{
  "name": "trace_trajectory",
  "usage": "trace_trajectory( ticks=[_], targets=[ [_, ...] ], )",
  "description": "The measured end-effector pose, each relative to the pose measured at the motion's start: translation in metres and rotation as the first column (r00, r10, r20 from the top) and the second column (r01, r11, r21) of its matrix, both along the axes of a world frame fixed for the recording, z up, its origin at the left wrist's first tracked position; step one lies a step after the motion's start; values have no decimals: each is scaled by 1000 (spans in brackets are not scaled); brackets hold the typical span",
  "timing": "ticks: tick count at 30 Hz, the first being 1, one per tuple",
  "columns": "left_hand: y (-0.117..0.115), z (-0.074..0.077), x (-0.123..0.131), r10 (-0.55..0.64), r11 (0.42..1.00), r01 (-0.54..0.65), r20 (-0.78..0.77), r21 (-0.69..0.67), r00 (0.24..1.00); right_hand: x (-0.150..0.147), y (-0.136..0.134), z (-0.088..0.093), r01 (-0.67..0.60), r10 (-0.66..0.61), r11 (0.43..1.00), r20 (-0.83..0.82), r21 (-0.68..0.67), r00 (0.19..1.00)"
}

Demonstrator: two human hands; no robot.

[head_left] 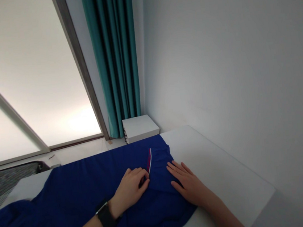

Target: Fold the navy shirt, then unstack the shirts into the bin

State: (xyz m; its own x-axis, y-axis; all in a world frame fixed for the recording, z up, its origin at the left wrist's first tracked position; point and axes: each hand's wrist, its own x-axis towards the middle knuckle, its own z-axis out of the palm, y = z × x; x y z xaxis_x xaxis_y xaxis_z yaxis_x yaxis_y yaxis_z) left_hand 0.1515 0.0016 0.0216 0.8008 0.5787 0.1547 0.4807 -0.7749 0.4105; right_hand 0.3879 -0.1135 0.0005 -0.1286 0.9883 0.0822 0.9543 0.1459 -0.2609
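Observation:
A dark blue shirt [88,186] with a white button lies spread over the white table [217,160]. One sleeve is folded inward on it, its cuff edged with a red and white stripe [149,161]. My left hand [132,186], with a black watch on the wrist, has its fingers curled and pinched at the lower end of that striped cuff. To the right, my right hand [185,182] rests flat on the folded sleeve near the shirt's right edge, fingers spread.
Behind the table stands a low white cabinet [140,125] below a teal curtain [118,59]. A white wall [230,64] runs along the right side. Frosted sliding doors [32,76] are at the left, with a dark striped item [8,180] beneath them.

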Motion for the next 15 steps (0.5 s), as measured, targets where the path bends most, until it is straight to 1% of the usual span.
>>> trace_trajectory(
  ticks=[4,6,11,13,15],
  targets=[
    [-2,-5,-1,-24,996,23,11,89,1000,-9,3,9,-3,-3,996,64,89,998],
    [-2,-6,-1,-29,994,28,6,108,1000,-16,8,11,-31,23,994,77,105,997],
    [-2,-8,0,-26,992,26,3,120,1000,-34,30,10,-137,135,990,80,28,988],
    [-1,-9,-1,-24,992,23,4,122,1000,-35,39,8,-123,123,992,100,-3,987],
    [-1,-10,-1,-27,992,27,3,126,1000,-34,46,7,-62,63,998,131,-11,989]
  ],
)
